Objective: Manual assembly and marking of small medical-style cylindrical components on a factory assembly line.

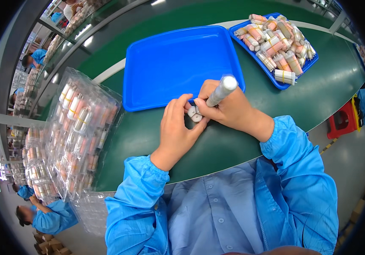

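Both hands meet over the green counter [233, 140], just in front of an empty blue tray [169, 63]. The right hand [229, 108] is clenched around a white marker-like tube [221, 90], which stands tilted with its rounded end up and toward the right. The left hand [177, 127] pinches a small white piece [194, 114] between thumb and fingers, right at the lower tip of the tube; it may be two small caps side by side, though the fingers hide most of it. The two hands touch each other around this piece.

Beyond, on the right, a second blue tray [295, 78] is heaped with bundled pink and white tubes [276, 42]. To the left lies a stack of clear plastic packs [80, 131] holding rows of similar tubes. Blue sleeves [293, 161] cover both forearms.
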The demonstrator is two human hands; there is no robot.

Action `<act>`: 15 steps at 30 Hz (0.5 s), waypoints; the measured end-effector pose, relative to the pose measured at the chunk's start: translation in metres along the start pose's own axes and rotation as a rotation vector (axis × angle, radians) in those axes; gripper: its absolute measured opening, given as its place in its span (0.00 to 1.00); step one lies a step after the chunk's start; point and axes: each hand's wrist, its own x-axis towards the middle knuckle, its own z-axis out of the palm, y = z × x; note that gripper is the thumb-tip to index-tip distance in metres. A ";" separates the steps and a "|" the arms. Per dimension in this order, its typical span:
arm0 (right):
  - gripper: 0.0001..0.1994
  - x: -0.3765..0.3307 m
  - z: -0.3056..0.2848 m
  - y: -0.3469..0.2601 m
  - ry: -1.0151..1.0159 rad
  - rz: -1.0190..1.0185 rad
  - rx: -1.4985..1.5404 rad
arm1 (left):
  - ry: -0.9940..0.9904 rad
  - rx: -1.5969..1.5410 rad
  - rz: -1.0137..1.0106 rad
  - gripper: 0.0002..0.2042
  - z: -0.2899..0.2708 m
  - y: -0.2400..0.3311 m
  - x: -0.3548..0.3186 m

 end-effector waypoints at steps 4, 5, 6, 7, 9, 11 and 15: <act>0.06 0.001 0.000 0.000 0.085 0.130 0.247 | 0.039 -0.242 0.024 0.34 0.004 -0.005 -0.001; 0.07 0.003 -0.003 0.001 0.092 0.118 0.241 | 0.028 -0.315 0.033 0.34 0.003 -0.007 0.000; 0.08 0.004 -0.005 0.002 0.100 0.105 0.235 | -0.021 -0.333 0.029 0.35 -0.001 -0.005 0.001; 0.08 0.004 -0.005 0.001 0.089 0.109 0.223 | -0.047 -0.357 0.015 0.36 0.000 -0.005 -0.001; 0.08 0.004 -0.004 -0.001 0.068 0.115 0.199 | -0.098 -0.404 -0.014 0.37 0.000 -0.004 -0.003; 0.08 0.005 -0.005 -0.002 0.070 0.080 0.172 | -0.101 -0.367 0.018 0.37 0.000 -0.003 -0.003; 0.08 0.004 -0.005 0.000 0.100 0.035 0.145 | -0.117 -0.369 0.028 0.38 0.000 -0.005 -0.005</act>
